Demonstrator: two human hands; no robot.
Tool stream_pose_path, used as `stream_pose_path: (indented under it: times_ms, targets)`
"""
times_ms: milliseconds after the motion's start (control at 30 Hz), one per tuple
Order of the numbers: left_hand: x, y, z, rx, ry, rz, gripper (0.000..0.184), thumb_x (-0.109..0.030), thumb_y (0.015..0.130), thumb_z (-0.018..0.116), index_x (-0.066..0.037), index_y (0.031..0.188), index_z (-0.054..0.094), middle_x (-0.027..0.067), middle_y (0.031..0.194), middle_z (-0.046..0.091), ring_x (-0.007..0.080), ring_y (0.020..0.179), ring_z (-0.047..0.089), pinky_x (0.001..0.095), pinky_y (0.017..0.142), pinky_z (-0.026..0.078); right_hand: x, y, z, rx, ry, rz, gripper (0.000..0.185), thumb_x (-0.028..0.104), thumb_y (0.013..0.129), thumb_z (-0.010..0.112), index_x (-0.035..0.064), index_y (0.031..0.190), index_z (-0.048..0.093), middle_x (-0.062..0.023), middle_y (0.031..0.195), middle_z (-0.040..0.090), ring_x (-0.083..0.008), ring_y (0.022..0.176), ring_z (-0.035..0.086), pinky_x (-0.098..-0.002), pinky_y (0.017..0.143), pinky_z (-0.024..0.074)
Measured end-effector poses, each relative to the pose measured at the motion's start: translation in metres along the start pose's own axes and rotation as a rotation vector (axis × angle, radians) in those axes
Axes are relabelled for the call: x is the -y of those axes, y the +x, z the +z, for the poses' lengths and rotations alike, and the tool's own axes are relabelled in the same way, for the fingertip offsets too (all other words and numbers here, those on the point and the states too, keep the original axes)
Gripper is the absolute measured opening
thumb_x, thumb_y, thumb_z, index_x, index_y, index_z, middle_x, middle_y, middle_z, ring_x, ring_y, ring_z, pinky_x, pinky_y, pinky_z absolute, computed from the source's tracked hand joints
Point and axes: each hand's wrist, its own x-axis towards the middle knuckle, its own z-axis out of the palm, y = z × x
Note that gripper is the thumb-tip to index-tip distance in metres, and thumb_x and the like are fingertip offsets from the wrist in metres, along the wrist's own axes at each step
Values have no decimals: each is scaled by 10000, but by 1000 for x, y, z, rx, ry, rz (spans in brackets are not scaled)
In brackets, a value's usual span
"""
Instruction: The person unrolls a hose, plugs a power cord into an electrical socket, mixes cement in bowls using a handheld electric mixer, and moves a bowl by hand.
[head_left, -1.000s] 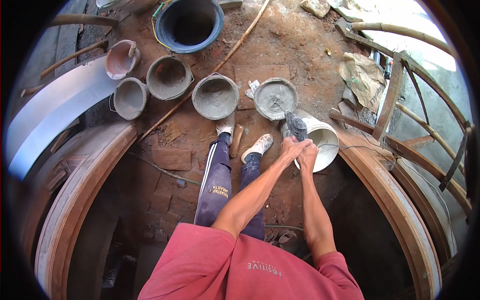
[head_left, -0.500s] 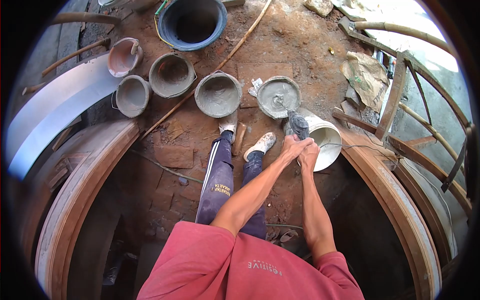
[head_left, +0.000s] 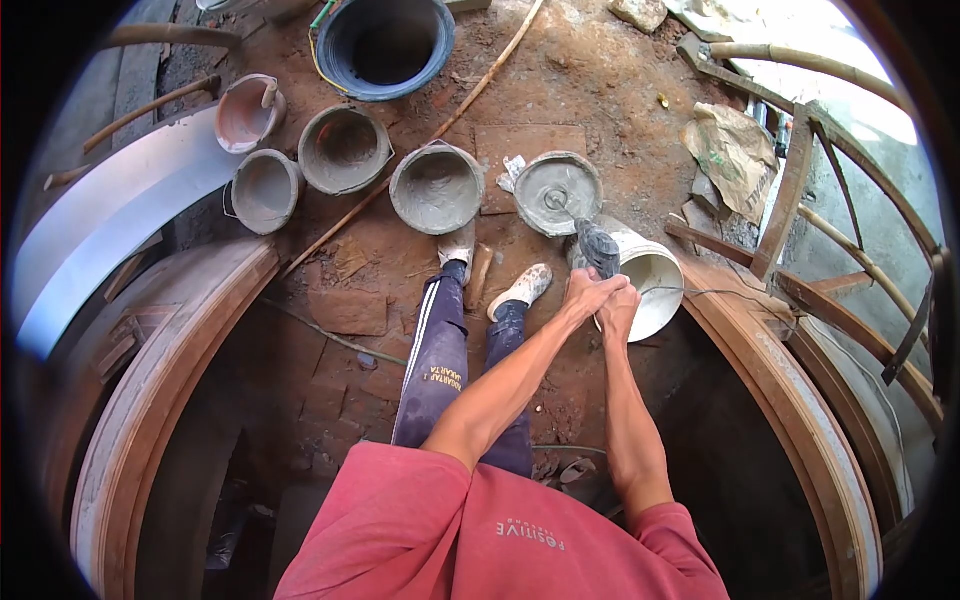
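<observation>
My left hand (head_left: 590, 291) and my right hand (head_left: 621, 305) are close together, both closed around a grey, mix-caked electric drill (head_left: 598, 250). From it a thin rod reaches into a bucket (head_left: 597, 190) of wet grey cement mix (head_left: 560, 180), where the swirling surface has rings about the rod. The rod's lower end is hidden in the mix. Right beside the drill, a white bucket (head_left: 655, 290) lies tipped on its side. A second bucket of grey mix (head_left: 437, 190) stands to the left, by my left foot.
Several grey-caked buckets, including one bucket (head_left: 345, 150), stand at left. A large dark tub (head_left: 385, 50) is behind them. A long stick (head_left: 470, 95) crosses the ground. A cable (head_left: 740, 293) trails right past curved wooden frames (head_left: 790, 420). A torn paper sack (head_left: 730, 160) lies at right.
The surface of the mix has become smoother and more ringed around the rod. The drill has shifted very slightly; both hands keep their hold and the buckets stay in place.
</observation>
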Motion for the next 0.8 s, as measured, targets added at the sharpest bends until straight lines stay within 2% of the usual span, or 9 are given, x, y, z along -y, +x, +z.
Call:
stream_pose_path:
  times_ms: [100,200,400,633,733,800]
  targets:
    - [-2,6,3,6,-5,4,450,-391,578,768,-2,617,546,87,672,589,166,608,558,321,563,463,-13,3,7,23,-96,-95,370,253,803,585,-88,667,538,-288,641,565,-428,688,610,-461,548,446]
    - [8,7,4,6,-19,-1,451,-395,574,767,-6,614,544,84,672,587,164,613,557,317,563,461,-9,2,6,-8,-25,-14,373,262,799,593,-82,666,543,-281,638,568,-420,680,616,-463,548,449]
    - [1,13,1,26,7,5,458,-399,575,765,1,623,548,85,670,585,162,616,556,315,564,459,-11,6,10,4,-152,-83,388,275,793,621,-85,670,547,-290,653,573,-425,689,618,-452,551,456]
    - [-1,10,3,20,-55,28,447,-387,565,773,-14,601,529,64,648,558,147,584,519,317,538,441,12,5,-1,0,0,57,411,294,792,619,-77,648,518,-277,655,581,-436,698,607,-464,556,447]
    - [-4,12,0,28,10,14,444,-381,568,775,-14,609,528,61,648,555,145,584,517,316,538,442,6,8,5,-35,-137,-38,416,302,795,622,-77,656,520,-280,660,581,-438,703,608,-463,558,447]
    - [-4,6,2,33,-22,18,446,-380,572,777,-10,618,533,65,654,560,146,590,525,315,539,446,-3,4,4,-12,-107,-1,421,315,788,630,-72,663,524,-280,666,583,-439,703,606,-467,561,447]
